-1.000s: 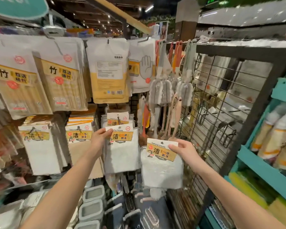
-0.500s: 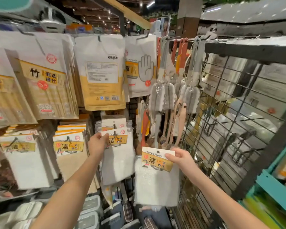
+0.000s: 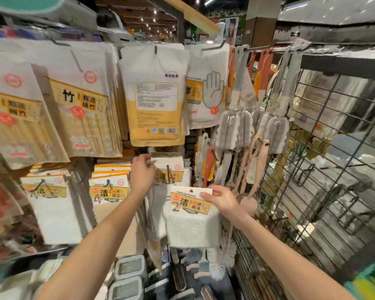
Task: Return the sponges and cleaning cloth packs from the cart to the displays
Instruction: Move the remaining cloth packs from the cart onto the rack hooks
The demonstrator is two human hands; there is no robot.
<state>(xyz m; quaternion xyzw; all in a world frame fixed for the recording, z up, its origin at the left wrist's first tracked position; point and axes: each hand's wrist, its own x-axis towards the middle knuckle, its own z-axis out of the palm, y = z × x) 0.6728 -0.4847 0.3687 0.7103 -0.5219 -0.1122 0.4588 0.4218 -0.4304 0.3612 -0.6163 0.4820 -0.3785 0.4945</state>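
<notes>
Now right hand (image 3: 222,200) pinches cloth pack (image 3: 191,226) just below the hung packs (image 3: 171,173); left hand (image 3: 142,176) touches those, grip unclear; thread its hole squarely.

Shop: packaged goods (image 3: 156,98) on display hooks

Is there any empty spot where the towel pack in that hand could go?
The wire grid, right of the hanging brushes, is mostly bare, with a few hooks on it. Left of the brushes it is crowded: hanging cloth packs at the left hand, bamboo packs overlapping above. The right hand holds the towel pack in front of them.
</notes>
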